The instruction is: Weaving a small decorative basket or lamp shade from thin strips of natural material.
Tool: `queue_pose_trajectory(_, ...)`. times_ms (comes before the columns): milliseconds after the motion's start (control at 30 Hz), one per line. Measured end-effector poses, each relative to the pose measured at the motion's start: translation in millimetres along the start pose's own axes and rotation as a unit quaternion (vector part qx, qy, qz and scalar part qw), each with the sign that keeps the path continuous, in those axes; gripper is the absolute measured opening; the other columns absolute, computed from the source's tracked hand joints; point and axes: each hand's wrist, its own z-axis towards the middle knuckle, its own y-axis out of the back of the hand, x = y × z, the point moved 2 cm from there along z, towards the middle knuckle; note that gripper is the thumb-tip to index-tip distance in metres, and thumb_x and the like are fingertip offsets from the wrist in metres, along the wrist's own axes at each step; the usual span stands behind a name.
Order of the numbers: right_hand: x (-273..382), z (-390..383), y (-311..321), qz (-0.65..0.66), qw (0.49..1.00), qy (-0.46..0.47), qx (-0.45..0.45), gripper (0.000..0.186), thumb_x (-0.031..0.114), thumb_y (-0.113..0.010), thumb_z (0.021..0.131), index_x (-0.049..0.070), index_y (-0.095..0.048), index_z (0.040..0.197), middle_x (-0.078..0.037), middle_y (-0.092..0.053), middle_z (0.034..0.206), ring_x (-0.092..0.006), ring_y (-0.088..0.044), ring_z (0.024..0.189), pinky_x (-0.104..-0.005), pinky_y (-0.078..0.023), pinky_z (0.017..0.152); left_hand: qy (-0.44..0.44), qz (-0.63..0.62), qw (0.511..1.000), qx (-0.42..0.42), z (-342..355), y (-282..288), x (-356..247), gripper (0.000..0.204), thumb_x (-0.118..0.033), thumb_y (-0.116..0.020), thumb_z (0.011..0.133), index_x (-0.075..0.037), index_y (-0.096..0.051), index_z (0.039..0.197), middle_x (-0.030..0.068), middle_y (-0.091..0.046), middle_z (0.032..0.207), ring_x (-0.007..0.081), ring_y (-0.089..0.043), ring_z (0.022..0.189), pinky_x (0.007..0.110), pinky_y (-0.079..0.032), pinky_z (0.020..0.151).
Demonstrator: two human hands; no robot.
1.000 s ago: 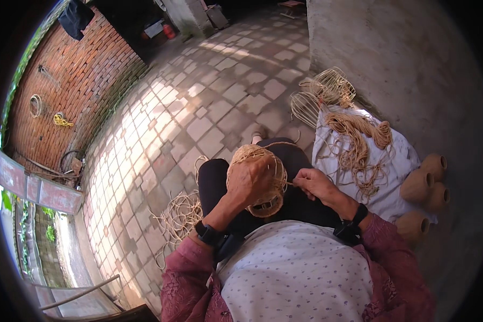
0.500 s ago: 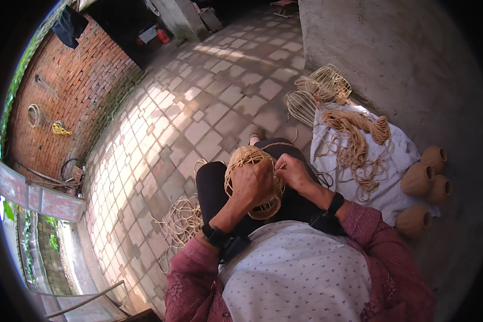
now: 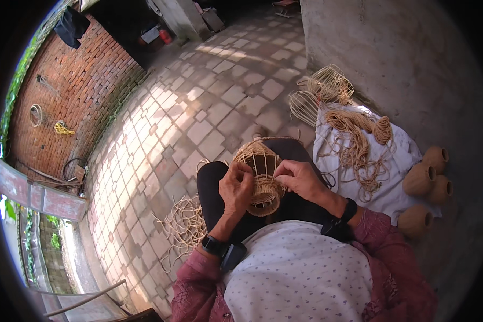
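A small tan woven basket (image 3: 265, 188) lies across my lap between my dark-trousered knees, its round rim turned toward me. Bare upright ribs show around a dark gap between its woven upper part and the woven band near the rim. My left hand (image 3: 236, 188) is closed on the basket's left side, fingers bent at the ribs. On the other side, my right hand (image 3: 301, 181) pinches with thumb and forefinger at the right edge of the woven band; whether a strand of cord lies in the pinch is too small to tell. A cord (image 3: 284, 139) runs over my right knee beyond the basket.
A tangle of loose cord (image 3: 182, 225) lies on the paving left of my legs. To the right, a white cloth (image 3: 335, 180) carries bundles of tan cord (image 3: 354, 126). Open rib frames (image 3: 327, 86) sit beyond it, several brown jar-shaped vessels (image 3: 419, 180) at its right edge. A concrete wall (image 3: 392, 59) stands behind.
My left hand has moved from across the basket's middle to its left side, uncovering the ribs. My right hand has shifted slightly right and nearer to me.
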Motion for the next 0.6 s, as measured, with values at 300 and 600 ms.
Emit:
queue_pose_trajectory(300, -22, -1, 12, -0.079, 0.997, 0.021, -0.015, 0.008, 0.009, -0.061, 0.085, 0.0, -0.061, 0.085, -0.003, -0.059, 0.067, -0.0066, -0.053, 0.059, -0.025, -0.044, 0.052, -0.012, 0.047, 0.999, 0.007, 0, 6, -10, 0.006, -0.016, -0.061, 0.08, -0.011, -0.06, 0.084, 0.0041, -0.063, 0.067, 0.0221, -0.063, 0.063, 0.035, -0.049, 0.062)
queue_pose_trajectory(600, -20, 27, 17, -0.177, 0.979, 0.092, -0.037, 0.005, 0.007, -0.059, 0.084, 0.003, -0.06, 0.085, -0.005, -0.056, 0.073, -0.0135, -0.055, 0.063, -0.0291, -0.044, 0.056, -0.337, 0.224, 0.912, 0.061, -3, -1, -50, 0.018, -0.024, -0.074, 0.069, -0.016, -0.069, 0.085, 0.001, -0.056, 0.081, 0.0212, -0.053, 0.084, 0.036, -0.036, 0.071)
